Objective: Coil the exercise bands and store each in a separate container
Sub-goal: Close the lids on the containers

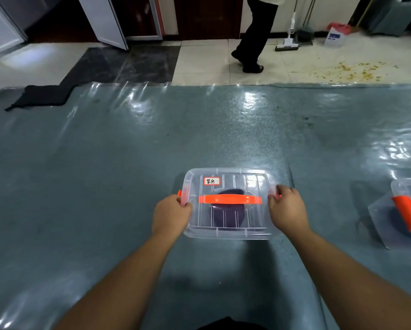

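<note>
Both hands grip clear container — second container rightward.

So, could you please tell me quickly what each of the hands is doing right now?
Left hand: grips the left end of the clear container, at its orange latch.
Right hand: fingers curled on the container's right end.

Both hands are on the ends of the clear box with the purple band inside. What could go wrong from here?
1. The left hand and right hand pinch only the end clips of the clear box; if a clip is not latched, the lid may lift.
2. The table cover looks glossy, so the box may slide.
3. The second box sits near the right, so a rightward move could bump it.
</note>
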